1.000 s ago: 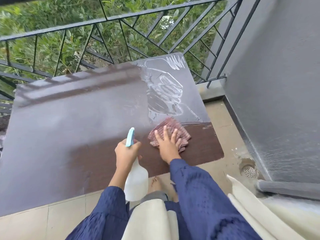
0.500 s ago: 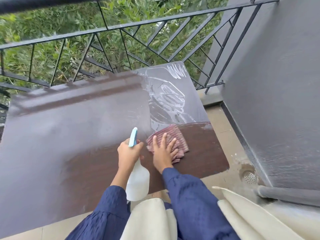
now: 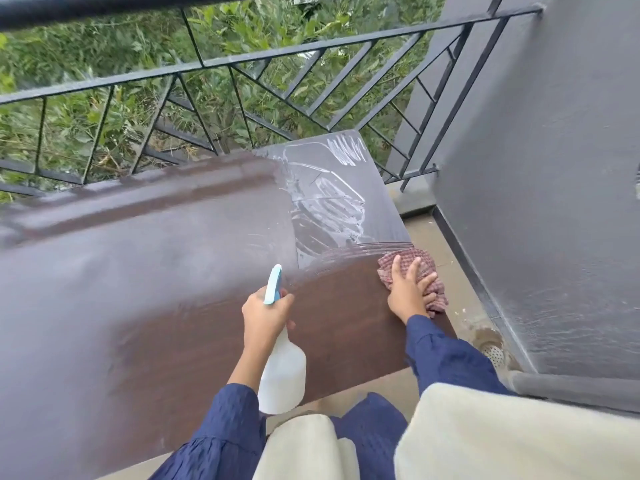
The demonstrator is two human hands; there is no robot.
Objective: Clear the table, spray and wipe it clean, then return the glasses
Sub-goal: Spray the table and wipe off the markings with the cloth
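Wiping is the step in hand, as I judge it. My right hand (image 3: 410, 292) lies flat, fingers spread and straight, pressing the checked cloth (image 3: 438, 291) onto the tabletop (image 3: 138, 271) at its right edge, right of frame centre. My left hand (image 3: 266, 317) is clenched round the neck of the spray bottle (image 3: 282, 375), held over the tabletop's near edge at lower centre.

Procedure for a good result:
1. Hold the palm flat on the cloth.
2. Run overlapping strokes.
3. Work up into the white wet streaks (image 3: 332, 209) towards the upper right corner before they dry. The dull left portion looks unwiped.
4. Avoid pushing the cloth off the edge.

Count: one cloth, one spray bottle, one tabletop, two hands. No glasses are in view.
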